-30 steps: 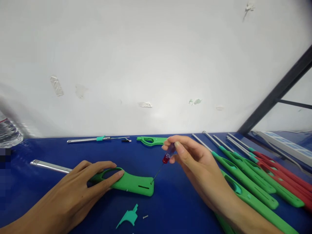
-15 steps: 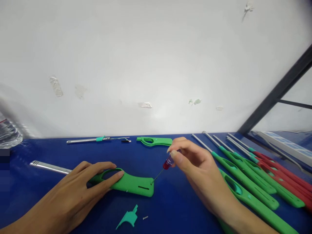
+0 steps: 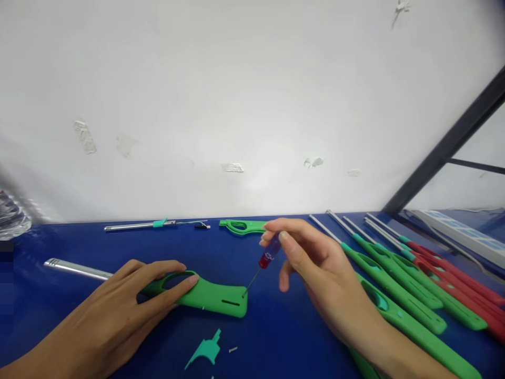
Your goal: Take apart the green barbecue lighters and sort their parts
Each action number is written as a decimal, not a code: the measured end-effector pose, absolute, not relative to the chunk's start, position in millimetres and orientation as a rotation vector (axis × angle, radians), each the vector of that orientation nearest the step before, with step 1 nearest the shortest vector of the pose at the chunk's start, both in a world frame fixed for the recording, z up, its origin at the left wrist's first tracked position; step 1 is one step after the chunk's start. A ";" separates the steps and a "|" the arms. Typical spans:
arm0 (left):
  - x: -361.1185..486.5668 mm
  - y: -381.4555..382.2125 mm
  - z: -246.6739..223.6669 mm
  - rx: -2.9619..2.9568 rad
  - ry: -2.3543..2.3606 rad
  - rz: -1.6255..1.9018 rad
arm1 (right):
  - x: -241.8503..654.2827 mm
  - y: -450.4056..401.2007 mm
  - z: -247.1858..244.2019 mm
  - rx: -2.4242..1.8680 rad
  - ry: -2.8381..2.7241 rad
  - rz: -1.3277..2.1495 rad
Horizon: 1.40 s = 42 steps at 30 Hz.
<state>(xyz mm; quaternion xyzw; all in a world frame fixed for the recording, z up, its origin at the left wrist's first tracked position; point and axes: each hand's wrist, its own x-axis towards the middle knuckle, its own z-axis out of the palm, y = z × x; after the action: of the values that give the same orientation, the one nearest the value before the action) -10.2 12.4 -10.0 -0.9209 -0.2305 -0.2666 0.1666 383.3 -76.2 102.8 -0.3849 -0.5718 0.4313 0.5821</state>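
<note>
A green lighter body (image 3: 213, 299) with a silver tube (image 3: 79, 269) lies on the blue table. My left hand (image 3: 122, 310) is closed around its looped section, fingers over the opening. My right hand (image 3: 311, 258) pinches a small screwdriver (image 3: 268, 253) with a red and purple handle between thumb and index finger. The screwdriver slants down to the left, its tip at a hole near the body's right end. Below the body lie a teal trigger piece (image 3: 205, 351) and a small screw (image 3: 233, 349).
At the back lie a metal rod (image 3: 136, 226) with a teal piece and a green half shell (image 3: 240, 227). Several green lighters (image 3: 398, 289) and red ones (image 3: 457, 273) lie at the right, near a white power strip (image 3: 465, 231). Clear plastic (image 3: 13, 218) sits far left.
My right hand's lower fingers have spread away from the screwdriver, and its handle looks turned. The whole view has shifted slightly.
</note>
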 end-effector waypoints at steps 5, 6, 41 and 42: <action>-10.0 13.3 -12.3 -2.616 -0.639 -0.766 | 383.5 -74.8 99.5 -0.863 -1.323 0.997; -10.1 13.5 -12.3 -2.621 -0.623 -0.772 | 383.3 -74.6 99.4 -0.860 -1.321 0.990; -2.6 9.0 -3.2 -2.609 -0.611 -0.778 | 379.0 -80.8 102.8 -0.908 -1.334 0.838; -2.9 8.8 -3.1 -2.608 -0.612 -0.775 | 378.9 -80.8 102.7 -0.916 -1.346 0.827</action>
<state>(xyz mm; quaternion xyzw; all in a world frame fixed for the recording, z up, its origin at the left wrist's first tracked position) -2.9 8.8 -3.1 -0.9207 -0.2159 -0.2737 0.1754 378.9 -80.8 102.7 -0.3968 -0.5833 0.3585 0.6114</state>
